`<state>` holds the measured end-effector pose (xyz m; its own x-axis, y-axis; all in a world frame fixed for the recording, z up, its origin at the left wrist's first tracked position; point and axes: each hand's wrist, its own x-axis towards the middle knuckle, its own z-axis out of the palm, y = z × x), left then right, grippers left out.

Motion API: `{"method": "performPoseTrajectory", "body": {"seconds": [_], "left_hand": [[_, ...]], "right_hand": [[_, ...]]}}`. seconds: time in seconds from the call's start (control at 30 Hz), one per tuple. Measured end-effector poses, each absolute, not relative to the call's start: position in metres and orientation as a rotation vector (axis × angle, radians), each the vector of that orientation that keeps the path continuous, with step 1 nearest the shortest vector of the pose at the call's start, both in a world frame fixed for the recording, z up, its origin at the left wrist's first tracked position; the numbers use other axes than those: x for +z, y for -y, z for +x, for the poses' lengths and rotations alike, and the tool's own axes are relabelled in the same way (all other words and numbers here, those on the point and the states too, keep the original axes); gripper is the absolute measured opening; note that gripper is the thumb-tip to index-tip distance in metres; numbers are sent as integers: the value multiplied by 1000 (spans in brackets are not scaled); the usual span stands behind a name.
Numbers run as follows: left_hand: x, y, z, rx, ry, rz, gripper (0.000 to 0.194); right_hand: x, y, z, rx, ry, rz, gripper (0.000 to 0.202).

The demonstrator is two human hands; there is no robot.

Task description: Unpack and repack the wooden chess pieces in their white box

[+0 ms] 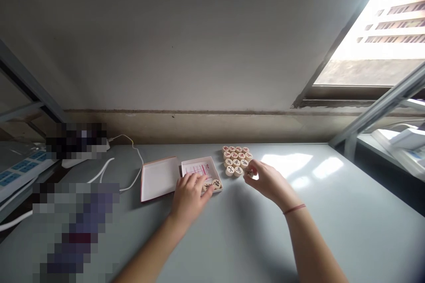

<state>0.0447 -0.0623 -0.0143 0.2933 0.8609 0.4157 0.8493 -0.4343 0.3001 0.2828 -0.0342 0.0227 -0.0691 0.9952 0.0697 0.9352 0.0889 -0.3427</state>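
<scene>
We set 12 o'clock toward the wall [199, 53], at the far edge of the counter [215, 239]. Our right hand [270, 181] is at the 4 o'clock side of the block of pieces [236, 162]. Its grip is clamped, thumb against index finger, on one round game piece [249, 173] at the block's 5 o'clock corner. We cannot tell whether this piece touches the counter. The block stands in close rows, marked faces upward.

Our left hand [190, 190] reaches over the shallow box [214, 170] from its 7 o'clock side. The thumb and fingers of its grip stand apart; we cannot tell whether they hold a piece. Two loose pieces [216, 184] lie inside the box at 5 o'clock, near the thumb. The box floor bears a pink print.

The lid [159, 179] lies at 9 o'clock, just beside the box, pale inside upward. A thin red band [294, 209] encircles our right wrist. Sunlight [285, 163] falls on the counter at 3 o'clock from the block.
</scene>
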Motion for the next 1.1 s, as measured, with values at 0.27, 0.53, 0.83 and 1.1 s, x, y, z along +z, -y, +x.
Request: {"method": "performPoseTrajectory", "body": {"seconds": [0.27,0.53,0.83,1.1], "left_hand": [[-17,61,49,655,-1639,2534,22],[-8,59,45,651,-1520,2471,14],[-6,54,46,1093,-1391,1988,10],[-3,59,41,954,-1423,2050,27]], "right_hand": [[10,28,286,414,2071,-2073,11],[24,34,274,275,1989,-1955,22],[17,49,215,338,2297,-1279,23],[27,46,227,181,2167,-1500,9]]}}
